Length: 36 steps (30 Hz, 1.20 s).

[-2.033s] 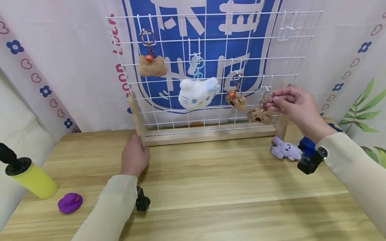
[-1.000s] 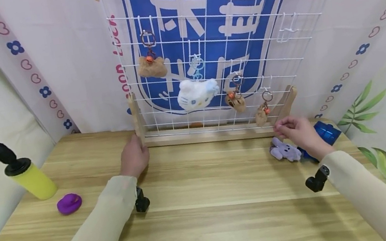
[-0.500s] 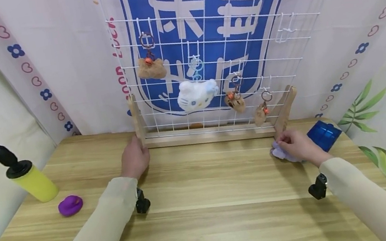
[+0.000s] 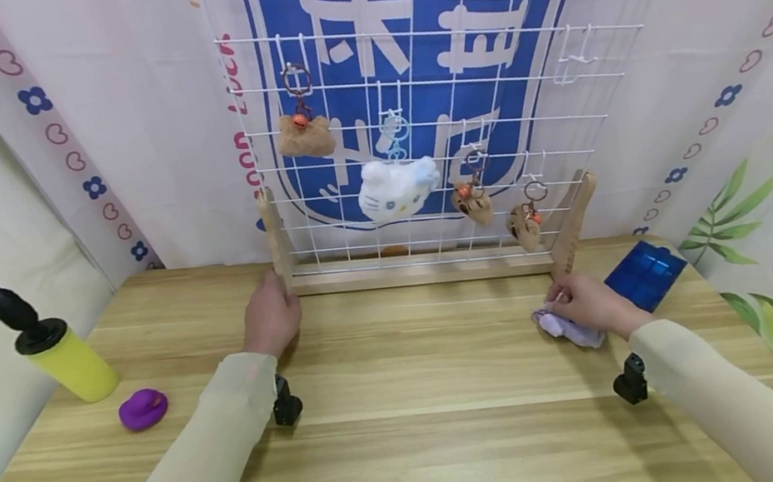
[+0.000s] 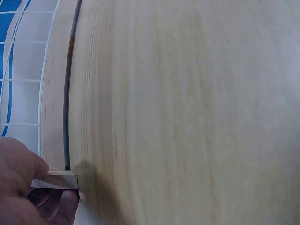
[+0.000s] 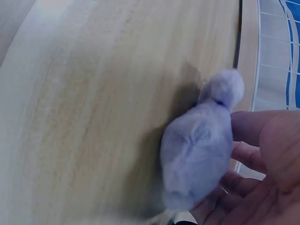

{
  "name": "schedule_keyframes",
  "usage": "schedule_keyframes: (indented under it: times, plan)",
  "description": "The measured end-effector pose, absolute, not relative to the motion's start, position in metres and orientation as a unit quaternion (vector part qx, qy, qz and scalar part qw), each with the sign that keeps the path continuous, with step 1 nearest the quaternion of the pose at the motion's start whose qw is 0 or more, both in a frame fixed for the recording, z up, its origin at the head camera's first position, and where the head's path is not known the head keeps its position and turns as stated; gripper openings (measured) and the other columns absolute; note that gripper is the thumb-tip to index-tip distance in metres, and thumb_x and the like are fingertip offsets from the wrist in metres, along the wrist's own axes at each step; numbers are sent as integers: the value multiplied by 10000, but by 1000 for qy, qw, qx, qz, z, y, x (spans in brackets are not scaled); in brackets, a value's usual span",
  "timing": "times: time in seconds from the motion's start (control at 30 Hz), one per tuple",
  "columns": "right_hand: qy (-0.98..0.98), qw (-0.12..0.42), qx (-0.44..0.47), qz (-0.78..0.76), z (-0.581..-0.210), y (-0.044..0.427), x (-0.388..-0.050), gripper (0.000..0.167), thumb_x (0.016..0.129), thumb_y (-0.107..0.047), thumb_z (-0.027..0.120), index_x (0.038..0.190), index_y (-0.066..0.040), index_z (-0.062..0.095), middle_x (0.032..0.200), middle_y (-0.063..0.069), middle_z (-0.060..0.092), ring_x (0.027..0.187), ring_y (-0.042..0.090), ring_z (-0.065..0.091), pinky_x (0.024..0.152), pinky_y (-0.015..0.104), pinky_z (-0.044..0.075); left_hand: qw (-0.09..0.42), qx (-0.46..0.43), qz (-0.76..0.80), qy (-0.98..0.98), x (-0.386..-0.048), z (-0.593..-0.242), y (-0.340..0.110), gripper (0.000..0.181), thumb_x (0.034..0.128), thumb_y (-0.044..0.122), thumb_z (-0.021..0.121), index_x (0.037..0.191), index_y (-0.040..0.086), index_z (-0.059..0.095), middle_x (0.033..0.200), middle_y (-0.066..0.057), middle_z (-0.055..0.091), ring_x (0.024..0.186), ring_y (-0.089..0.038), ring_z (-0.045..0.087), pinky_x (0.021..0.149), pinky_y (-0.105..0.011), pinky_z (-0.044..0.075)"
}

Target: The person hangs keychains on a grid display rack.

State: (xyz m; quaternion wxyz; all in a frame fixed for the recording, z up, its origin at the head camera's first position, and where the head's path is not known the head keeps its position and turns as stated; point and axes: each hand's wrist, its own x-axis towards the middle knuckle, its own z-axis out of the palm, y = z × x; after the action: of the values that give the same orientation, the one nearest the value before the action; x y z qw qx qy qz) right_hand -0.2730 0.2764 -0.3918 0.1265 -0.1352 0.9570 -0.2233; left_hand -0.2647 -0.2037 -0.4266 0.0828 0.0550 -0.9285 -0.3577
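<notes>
My left hand point(image 4: 272, 316) grips the left wooden upright of a stand point(image 4: 422, 272); in the left wrist view, thumb and fingers lie on both sides of the wooden piece point(image 5: 56, 180). The stand carries a white wire grid point(image 4: 341, 95). At its right foot my right hand point(image 4: 589, 301) pinches a small purple plush toy point(image 4: 574, 332), its body partly covered by the hand. The right wrist view shows the fuzzy toy point(image 6: 199, 150) against the fingers, just over the table. On the grid hang a brown plush keychain point(image 4: 306, 137), a white cat-face plush point(image 4: 399, 190) and two smaller brown ones.
A translucent blue case point(image 4: 646, 274) lies right of the right hand. On the left are a yellow pump point(image 4: 76, 370) with a black nozzle and a purple ring-like object point(image 4: 143, 408). A bare white hook point(image 4: 573, 58) hangs at the grid's upper right.
My right hand has left the lower-right brown keychain, which now hangs freely, and moved down to the purple plush, shifting it slightly. My left hand stays on the stand.
</notes>
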Motion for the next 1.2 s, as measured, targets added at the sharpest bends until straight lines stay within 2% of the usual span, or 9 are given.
schedule_keyframes:
  times: [0.23,0.5,0.63,0.8,0.97,1.2]
  plan:
    - [956,119,-155,-220,-397,273,-275,162,977,-106,649,1077,11,697,915,138,677,781,205,582,661,298,461,80,55,-359,-928,-265,-425,-203,528,1045,63,462,1527,-117,344,1336,-373,589,968,-411,664,702,-410,576]
    - [958,118,-163,-206,-398,272,-277,142,969,-124,677,978,12,716,794,81,624,719,183,537,632,305,430,82,56,-364,-926,-265,-425,-202,519,1044,62,463,1521,-116,360,1335,-368,594,942,-395,662,683,-388,569]
    - [958,119,-170,-197,-399,271,-276,140,970,-102,669,926,16,728,799,86,664,710,170,553,633,295,439,78,59,-365,-926,-265,-425,-203,519,1048,64,461,1524,-114,360,1340,-363,590,940,-392,657,686,-390,572]
    - [958,139,-165,-190,-398,269,-276,174,996,-113,652,942,24,745,865,106,719,700,158,574,622,292,461,76,61,-364,-926,-263,-425,-203,518,1049,68,460,1520,-120,356,1343,-371,588,943,-393,654,688,-390,562]
    - [959,136,-183,-168,-398,268,-277,169,988,-106,657,914,10,755,893,111,763,695,145,587,631,288,477,76,62,-365,-926,-261,-425,-203,509,1048,70,462,1509,-122,366,1327,-370,595,934,-390,654,679,-384,559]
    - [959,116,-191,-178,-399,272,-277,135,964,-91,679,861,-18,726,794,56,699,678,137,565,629,288,478,82,60,-371,-923,-262,-426,-203,507,1052,66,457,1514,-119,361,1335,-360,587,1002,-427,659,757,-451,600]
